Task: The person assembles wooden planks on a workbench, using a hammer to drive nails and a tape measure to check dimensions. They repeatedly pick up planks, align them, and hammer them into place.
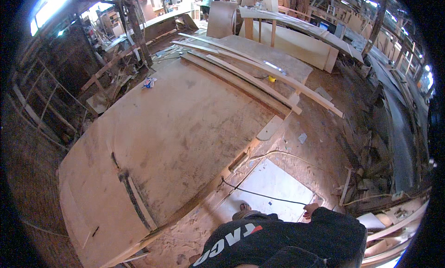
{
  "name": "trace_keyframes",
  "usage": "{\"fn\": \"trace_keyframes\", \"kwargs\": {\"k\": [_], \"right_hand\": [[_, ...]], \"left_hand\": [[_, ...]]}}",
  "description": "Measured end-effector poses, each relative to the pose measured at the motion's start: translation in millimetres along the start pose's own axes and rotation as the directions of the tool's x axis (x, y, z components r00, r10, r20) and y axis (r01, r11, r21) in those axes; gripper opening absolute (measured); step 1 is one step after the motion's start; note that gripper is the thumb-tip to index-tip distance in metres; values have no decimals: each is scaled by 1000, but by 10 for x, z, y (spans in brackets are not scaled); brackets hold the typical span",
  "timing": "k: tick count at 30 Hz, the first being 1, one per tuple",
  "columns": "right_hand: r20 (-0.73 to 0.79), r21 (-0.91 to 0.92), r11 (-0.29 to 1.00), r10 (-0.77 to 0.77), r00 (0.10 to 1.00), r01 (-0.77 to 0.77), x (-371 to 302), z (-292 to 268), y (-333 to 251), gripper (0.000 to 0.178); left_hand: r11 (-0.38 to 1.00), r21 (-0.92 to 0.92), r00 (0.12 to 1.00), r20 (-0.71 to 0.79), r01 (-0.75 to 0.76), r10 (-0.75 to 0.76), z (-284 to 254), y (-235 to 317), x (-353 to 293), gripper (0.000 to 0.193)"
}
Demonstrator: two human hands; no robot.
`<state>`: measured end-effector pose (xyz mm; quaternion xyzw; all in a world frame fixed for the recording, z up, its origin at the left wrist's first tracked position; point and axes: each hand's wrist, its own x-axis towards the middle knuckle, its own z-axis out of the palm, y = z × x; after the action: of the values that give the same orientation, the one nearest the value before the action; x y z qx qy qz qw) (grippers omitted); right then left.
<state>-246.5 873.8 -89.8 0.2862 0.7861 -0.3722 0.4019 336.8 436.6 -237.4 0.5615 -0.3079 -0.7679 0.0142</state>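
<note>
My right hand [310,211], coming out of a black sleeve, is low in the picture with its fingers curled. A thin black cord [266,194] runs from it, leftward to the edge of the large wooden board [185,124]. The fingers appear closed on the cord's end. My left hand cannot be made out. Below the cord lies a pale white sheet [278,182] on the dusty floor, and my foot [245,207] stands at its near left side. Across the board is a dark slot with a narrow wood strip [141,201] beside it.
Long wooden planks [250,80] lie across the far side of the board. A yellow object [271,79] rests near them. A crumpled packet [149,83] sits at the far left edge. Light cable [287,153] crosses the floor. Stacked sheets [398,133] line the right. A person [206,3] is far back.
</note>
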Motion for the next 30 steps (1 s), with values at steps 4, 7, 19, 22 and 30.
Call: {"fn": "trace_keyframes", "kwargs": {"k": [4,7,19,22,30], "right_hand": [[-168,678,724,-16,986,127,252,-196,-110,23],[-291,893,345,-51,955,290,515,-274,-247,26],[-566,697,444,-141,812,563,638,-1034,-539,26],[-531,762,377,-99,841,526,723,-808,-777,26],[217,799,599,-380,899,61,454,310,-1331,19]], "left_hand": [[985,171,998,-70,9,3,373,91,105,38],[952,306,995,-92,2,28,734,247,276,37],[773,624,972,-90,-114,216,1173,829,503,36],[802,588,977,-85,-108,194,1127,706,377,35],[708,706,992,-75,-22,106,303,84,-204,33]]}}
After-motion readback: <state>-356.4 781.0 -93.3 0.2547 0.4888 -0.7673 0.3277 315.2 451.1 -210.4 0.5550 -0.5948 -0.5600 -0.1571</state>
